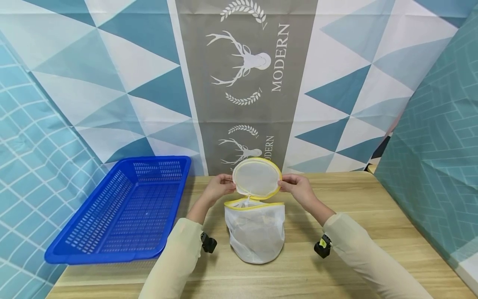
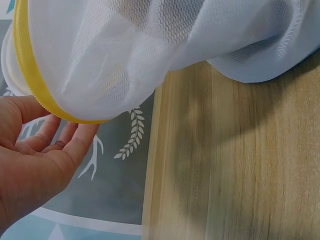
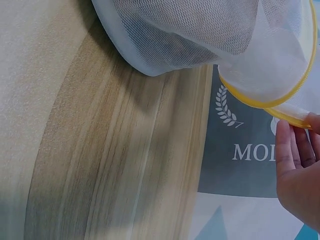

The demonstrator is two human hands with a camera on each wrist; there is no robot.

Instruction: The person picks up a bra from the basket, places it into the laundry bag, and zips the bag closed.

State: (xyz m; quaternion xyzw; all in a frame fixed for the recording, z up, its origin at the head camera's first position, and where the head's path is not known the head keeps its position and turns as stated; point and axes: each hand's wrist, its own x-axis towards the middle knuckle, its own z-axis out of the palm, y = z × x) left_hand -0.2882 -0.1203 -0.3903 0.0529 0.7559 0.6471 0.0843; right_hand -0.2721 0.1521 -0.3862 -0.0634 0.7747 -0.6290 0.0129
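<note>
A white mesh laundry bag (image 1: 255, 234) with yellow zipper trim stands on the wooden table. Its round lid (image 1: 257, 177) is unzipped and raised above the mouth, joined to the bag near the front of the lid. My left hand (image 1: 218, 189) pinches the lid's left edge. Opposite it, my right hand (image 1: 300, 189) pinches the right edge between thumb and fingers. The left wrist view shows the left hand (image 2: 47, 155) beside the yellow trim, its thumb tip hidden. In the right wrist view, the right hand (image 3: 302, 165) grips the lid's rim. What the bag contains cannot be made out.
A blue plastic basket (image 1: 145, 207) stands on the left of the wooden table (image 1: 336, 257). Behind the table hangs a patterned cloth (image 1: 239, 112) with deer prints. Tile-patterned sheets close in both sides, the teal one (image 1: 433, 137) at the right.
</note>
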